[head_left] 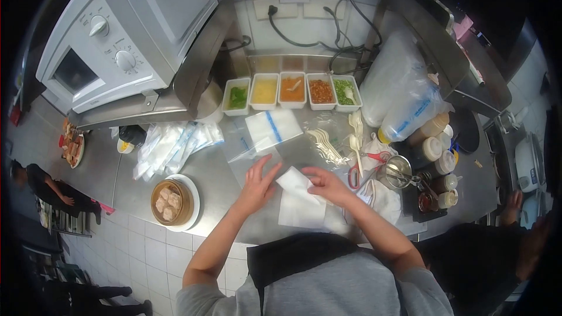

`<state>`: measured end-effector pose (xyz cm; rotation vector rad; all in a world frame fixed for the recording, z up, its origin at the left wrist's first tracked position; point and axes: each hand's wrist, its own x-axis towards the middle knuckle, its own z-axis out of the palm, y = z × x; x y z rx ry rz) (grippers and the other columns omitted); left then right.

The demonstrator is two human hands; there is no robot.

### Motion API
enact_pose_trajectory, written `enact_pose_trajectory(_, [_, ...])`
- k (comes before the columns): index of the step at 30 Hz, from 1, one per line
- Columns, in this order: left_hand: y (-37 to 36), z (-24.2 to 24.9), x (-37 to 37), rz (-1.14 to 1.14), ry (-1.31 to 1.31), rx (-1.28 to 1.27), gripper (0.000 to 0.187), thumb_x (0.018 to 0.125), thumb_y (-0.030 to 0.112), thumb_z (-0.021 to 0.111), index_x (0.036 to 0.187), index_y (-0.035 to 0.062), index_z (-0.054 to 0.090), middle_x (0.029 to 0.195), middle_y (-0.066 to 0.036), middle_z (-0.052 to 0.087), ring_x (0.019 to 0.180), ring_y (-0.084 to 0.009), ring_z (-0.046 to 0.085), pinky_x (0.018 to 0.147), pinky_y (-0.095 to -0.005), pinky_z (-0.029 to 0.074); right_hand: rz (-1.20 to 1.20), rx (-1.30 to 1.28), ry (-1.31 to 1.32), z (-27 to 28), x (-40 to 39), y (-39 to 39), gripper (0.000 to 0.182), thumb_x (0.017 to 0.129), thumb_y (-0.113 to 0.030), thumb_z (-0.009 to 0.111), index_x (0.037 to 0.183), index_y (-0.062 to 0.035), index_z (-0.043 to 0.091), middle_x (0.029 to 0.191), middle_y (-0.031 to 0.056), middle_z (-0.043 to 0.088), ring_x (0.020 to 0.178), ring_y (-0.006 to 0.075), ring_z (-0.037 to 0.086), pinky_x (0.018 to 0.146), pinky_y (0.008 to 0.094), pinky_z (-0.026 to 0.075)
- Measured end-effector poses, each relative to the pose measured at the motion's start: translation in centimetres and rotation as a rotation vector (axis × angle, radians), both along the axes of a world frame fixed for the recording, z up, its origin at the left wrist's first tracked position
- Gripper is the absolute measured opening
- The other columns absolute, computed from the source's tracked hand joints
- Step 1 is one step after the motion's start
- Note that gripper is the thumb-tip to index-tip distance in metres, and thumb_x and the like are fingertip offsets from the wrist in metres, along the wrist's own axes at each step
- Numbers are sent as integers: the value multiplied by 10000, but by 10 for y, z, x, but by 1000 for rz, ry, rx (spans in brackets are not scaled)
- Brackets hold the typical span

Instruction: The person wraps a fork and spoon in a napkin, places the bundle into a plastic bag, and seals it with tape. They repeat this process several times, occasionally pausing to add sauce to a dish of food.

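Observation:
My right hand (329,187) pinches a white paper napkin (294,180), thumb and fingers closed on its right side. The napkin is raised and creased above a second flat white sheet (301,210) on the steel counter. To the left, my left hand (259,182) is open with its fingers apart and holds nothing. Just beyond both hands lies a white packet with a blue stripe (274,129), partly on clear plastic film. Pale plastic forks or spoons (325,145) rest to the right of it, close to red-handled scissors (355,175).
A bamboo steamer of dumplings (171,202) sits on a white plate at left. Several white tubs of toppings (293,90) line the back. Sauce bottles (433,149) and a metal cup (395,171) crowd the right. A microwave (117,41) overhangs the left; a person (486,257) stands at right.

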<state>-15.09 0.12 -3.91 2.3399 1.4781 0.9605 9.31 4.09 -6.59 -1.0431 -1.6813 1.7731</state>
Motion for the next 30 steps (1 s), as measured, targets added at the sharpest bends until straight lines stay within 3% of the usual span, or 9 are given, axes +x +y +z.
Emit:
enact_pose_trajectory(2, [-7, 5, 6, -63, -113, -38, 598, 667, 15, 671, 1229, 154, 522, 1330, -126, 396, 1265, -366, 297, 999, -473, 288, 67, -546, 420, 15, 5, -3, 489, 817, -3, 547, 1289, -37, 425, 1051, 115, 591, 938, 165, 588, 782, 290, 480])
enact_pose_trajectory(4, [-9, 16, 12, -133, -227, -70, 571, 645, 40, 705, 1189, 147, 567, 1365, -121, 369, 1293, -381, 245, 1020, -485, 262, 110, -595, 419, 4, 6, -8, 512, 814, -8, 554, 1304, -42, 407, 1067, 126, 586, 948, 169, 585, 792, 286, 478])
enact_pose_trajectory(7, [-1, 23, 14, -389, -138, -63, 354, 669, 94, 739, 1017, 101, 673, 1251, -118, 510, 1210, -329, 413, 982, -437, 351, 148, -656, 342, 6, 7, -18, 532, 820, -26, 563, 1321, -49, 387, 1108, 141, 568, 980, 165, 568, 812, 282, 473])
enact_pose_trajectory(8, [3, 13, 13, -399, -292, -375, 256, 691, 99, 737, 943, 82, 691, 1110, -94, 586, 1086, -265, 504, 910, -382, 403, 143, -666, 266, 7, 7, -21, 528, 827, -40, 567, 1323, -51, 386, 1133, 145, 556, 1002, 158, 554, 824, 282, 470])
enact_pose_trajectory(9, [7, 5, 13, -402, -445, -688, 163, 712, 104, 734, 868, 63, 710, 969, -70, 661, 961, -201, 594, 839, -326, 456, 69, -276, 117, 1, 5, -22, 454, 855, -97, 569, 1284, -45, 428, 1153, 110, 543, 1032, 155, 536, 819, 272, 471])
enact_pose_trajectory(12, [13, -14, 11, -259, -428, -801, 169, 750, 118, 725, 896, 39, 695, 746, -20, 672, 714, -84, 594, 685, -238, 469, -156, 81, 70, 3, 9, -26, 344, 863, -171, 596, 1181, -62, 525, 1117, 68, 544, 1031, 156, 532, 812, 271, 465])
enact_pose_trajectory(16, [18, -26, 11, -246, -424, -848, 186, 771, 155, 714, 883, 9, 691, 771, -52, 679, 705, -79, 568, 666, -250, 456, -44, 914, -208, 27, 8, -34, 266, 789, -138, 659, 1036, -69, 585, 1015, 72, 523, 948, 219, 549, 797, 298, 446])
enact_pose_trajectory(22, [16, -26, 9, -239, -481, -893, 206, 764, 179, 721, 888, 18, 694, 769, -52, 676, 700, -78, 565, 664, -251, 456, -35, 642, -376, 19, 2, -36, 196, 746, -113, 661, 928, -75, 599, 1023, 117, 505, 872, 301, 560, 736, 354, 469])
enact_pose_trajectory(30, [25, -15, 43, -435, -414, -796, 153, 800, 138, 687, 904, 26, 690, 785, -43, 680, 684, -60, 569, 626, -222, 453, 293, 764, -445, 30, 23, -46, 185, 768, -47, 593, 928, -113, 659, 944, 106, 596, 845, 299, 600, 731, 378, 476])
